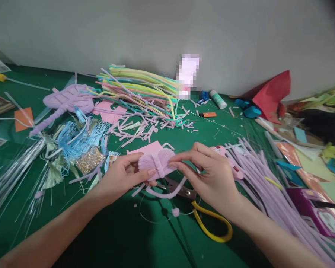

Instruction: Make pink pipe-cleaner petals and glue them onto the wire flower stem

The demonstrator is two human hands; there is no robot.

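Note:
A lilac fuzzy piece made of pipe cleaners [146, 160], with a raised band across its middle, is held above the green table. My left hand [125, 173] grips it from the left, thumb on the front near the band. At its right edge, the thumb and forefinger of my right hand [209, 173] are pinched on the piece. A curved lilac pipe cleaner [167, 194] hangs just below; whether it joins the piece I cannot tell. Under my hands lie scissors with yellow handles [212, 227], their blades partly hidden.
Lilac pipe cleaners [270, 186] and a pink glue gun [236, 169] lie on the right. Behind are multicoloured pipe cleaners [139, 89], lilac offcuts [139, 128], an orange lighter [208, 114] and a blurred phone-like shape. A lilac leaf-shaped piece [69, 98] and blue tassels [72, 137] lie left.

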